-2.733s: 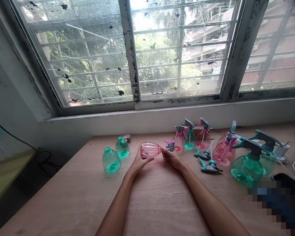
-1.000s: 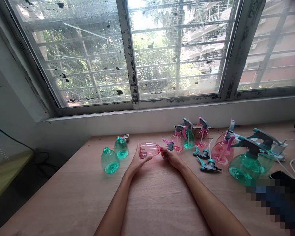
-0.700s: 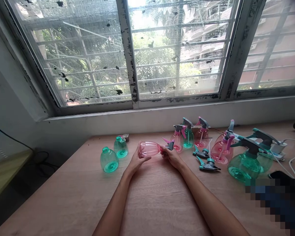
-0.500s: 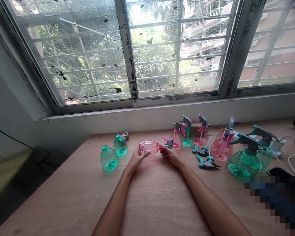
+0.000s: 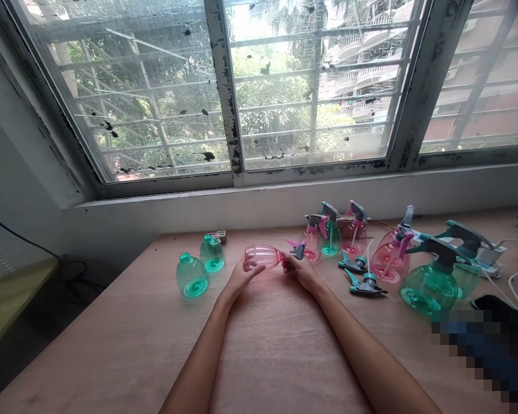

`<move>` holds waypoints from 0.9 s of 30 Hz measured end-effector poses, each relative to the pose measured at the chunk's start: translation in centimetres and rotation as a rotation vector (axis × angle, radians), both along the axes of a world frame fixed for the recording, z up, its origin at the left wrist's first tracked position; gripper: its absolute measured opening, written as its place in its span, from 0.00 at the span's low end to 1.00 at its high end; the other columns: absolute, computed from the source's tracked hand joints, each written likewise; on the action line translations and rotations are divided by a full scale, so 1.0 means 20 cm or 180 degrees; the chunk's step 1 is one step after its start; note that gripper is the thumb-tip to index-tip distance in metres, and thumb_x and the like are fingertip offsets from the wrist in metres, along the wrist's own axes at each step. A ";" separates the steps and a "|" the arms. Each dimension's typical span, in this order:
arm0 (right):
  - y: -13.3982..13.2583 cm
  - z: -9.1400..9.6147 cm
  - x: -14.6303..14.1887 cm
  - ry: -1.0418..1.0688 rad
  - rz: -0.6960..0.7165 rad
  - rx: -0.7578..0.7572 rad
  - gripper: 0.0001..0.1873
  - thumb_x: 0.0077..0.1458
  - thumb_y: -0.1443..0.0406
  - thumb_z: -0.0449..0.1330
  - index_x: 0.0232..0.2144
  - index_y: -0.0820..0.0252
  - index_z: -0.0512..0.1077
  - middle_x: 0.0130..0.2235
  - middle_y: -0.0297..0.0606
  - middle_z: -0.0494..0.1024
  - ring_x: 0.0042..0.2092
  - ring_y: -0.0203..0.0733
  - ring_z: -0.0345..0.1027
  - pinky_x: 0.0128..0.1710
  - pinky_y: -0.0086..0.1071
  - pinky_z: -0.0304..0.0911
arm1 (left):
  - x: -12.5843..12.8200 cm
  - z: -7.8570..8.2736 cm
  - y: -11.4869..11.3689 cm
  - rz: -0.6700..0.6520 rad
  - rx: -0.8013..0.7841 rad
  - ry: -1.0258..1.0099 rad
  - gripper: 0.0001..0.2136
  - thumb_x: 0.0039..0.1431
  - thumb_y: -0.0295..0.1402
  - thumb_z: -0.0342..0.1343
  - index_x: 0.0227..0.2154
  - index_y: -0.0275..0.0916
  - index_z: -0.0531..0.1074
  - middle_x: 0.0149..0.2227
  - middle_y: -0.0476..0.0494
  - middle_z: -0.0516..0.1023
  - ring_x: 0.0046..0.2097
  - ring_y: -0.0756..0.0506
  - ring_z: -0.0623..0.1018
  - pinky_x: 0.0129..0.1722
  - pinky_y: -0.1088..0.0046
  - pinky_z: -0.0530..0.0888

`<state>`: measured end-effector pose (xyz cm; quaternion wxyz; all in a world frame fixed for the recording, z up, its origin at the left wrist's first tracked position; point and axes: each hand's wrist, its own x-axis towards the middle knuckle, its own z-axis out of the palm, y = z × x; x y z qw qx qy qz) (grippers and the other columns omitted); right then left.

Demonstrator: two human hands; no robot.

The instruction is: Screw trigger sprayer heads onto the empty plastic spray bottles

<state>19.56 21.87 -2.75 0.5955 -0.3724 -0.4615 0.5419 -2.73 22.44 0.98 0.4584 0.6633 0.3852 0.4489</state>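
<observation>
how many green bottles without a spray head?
2. Front bottle, left of the left hand holding the pink bottle; back bottle behind it, nearer the wall. More could hide among the sprayers at right.

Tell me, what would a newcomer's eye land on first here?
Probably the pink bottle, held sideways at the middle of the wooden table: the left hand cups its body and the right hand grips the spray head at its neck. Pink and green sprayers crowd the right side, a large green sprayer nearest; two capless green bottles stand left.
</observation>
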 end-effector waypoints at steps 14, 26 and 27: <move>0.02 -0.03 0.01 -0.0002 0.0076 -0.0020 0.12 0.65 0.59 0.60 0.43 0.62 0.74 0.38 0.35 0.78 0.32 0.36 0.74 0.30 0.32 0.73 | 0.01 0.01 -0.02 -0.0102 0.0153 -0.0076 0.22 0.60 0.33 0.63 0.56 0.39 0.68 0.54 0.40 0.75 0.53 0.38 0.76 0.55 0.49 0.72; 0.02 -0.04 0.03 0.0017 0.0203 -0.0033 0.14 0.65 0.58 0.61 0.47 0.61 0.73 0.43 0.38 0.79 0.37 0.40 0.75 0.36 0.37 0.74 | 0.00 0.01 -0.02 -0.0148 0.0239 -0.0044 0.21 0.61 0.35 0.62 0.56 0.39 0.69 0.53 0.40 0.76 0.54 0.38 0.76 0.57 0.47 0.70; 0.02 -0.03 0.03 0.0023 0.0205 -0.0033 0.14 0.65 0.58 0.60 0.47 0.61 0.73 0.43 0.38 0.79 0.37 0.40 0.75 0.36 0.37 0.74 | 0.01 0.01 -0.02 -0.0141 0.0240 -0.0054 0.23 0.60 0.35 0.63 0.57 0.39 0.67 0.55 0.39 0.75 0.55 0.37 0.76 0.58 0.47 0.69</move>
